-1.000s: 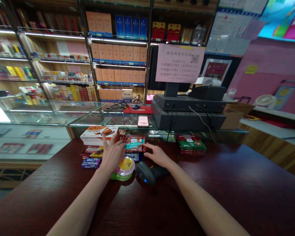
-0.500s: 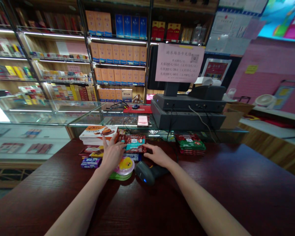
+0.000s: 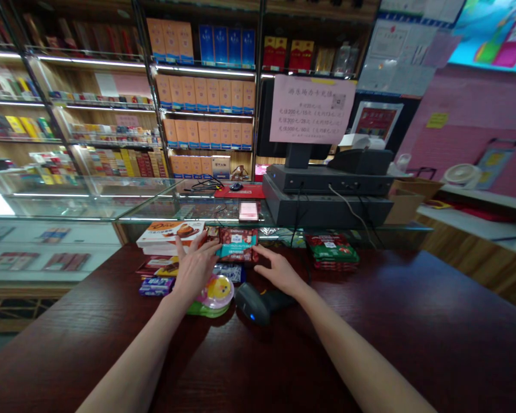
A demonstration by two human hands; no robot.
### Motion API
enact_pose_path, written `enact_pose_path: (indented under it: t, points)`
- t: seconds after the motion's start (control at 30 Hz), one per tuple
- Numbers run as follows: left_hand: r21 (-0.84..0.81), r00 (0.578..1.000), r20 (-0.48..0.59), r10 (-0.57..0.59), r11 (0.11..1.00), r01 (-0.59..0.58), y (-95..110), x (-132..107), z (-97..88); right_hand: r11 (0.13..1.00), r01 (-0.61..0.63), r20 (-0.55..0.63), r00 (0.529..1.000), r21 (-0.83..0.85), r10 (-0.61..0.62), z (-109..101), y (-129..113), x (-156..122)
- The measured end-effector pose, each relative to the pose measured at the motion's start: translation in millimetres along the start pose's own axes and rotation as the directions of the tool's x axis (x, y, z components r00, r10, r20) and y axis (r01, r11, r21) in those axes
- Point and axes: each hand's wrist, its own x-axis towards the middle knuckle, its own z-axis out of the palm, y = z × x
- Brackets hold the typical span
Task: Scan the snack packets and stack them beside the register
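A red and teal hazelnut chocolate pack (image 3: 239,245) faces me, its two side edges between my hands. My left hand (image 3: 195,267) touches its left edge with the fingertips, the fingers partly spread. On the right edge are the fingertips of my right hand (image 3: 279,271), thumb below. Under my left hand sit a pink round-lidded item with a yellow duck face (image 3: 220,288), a purple packet (image 3: 156,285) and a yellow packet (image 3: 171,268). A white and orange box (image 3: 167,235) lies behind it. A blue packet (image 3: 230,272) shows below the chocolate.
A black barcode scanner (image 3: 254,303) lies close in front of my right hand. Green and red packs (image 3: 333,251) are stacked to the right on the dark wooden counter (image 3: 258,367). Behind stand a glass case (image 3: 155,207) and the cash register (image 3: 327,201).
The chocolate pack has risen slightly and shows more of its front, with both hands still at its edges. The view has shifted a little.
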Motion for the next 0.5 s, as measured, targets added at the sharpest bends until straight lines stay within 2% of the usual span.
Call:
enact_pose_path:
  t: [0.23,0.5]
  points:
    - [-0.092,1.0,-0.005,-0.019,0.996,0.018,6.5,2.0,-2.6,0.999,0.035,-0.092,0.995,-0.025,-0.038,-3.9,7.7,-9.5]
    - [-0.146,1.0,0.002,0.031,0.989,-0.03,8.4,3.2,-0.9,0.993,0.077,-0.171,0.981,-0.093,-0.092,-6.1,13.0,-18.2]
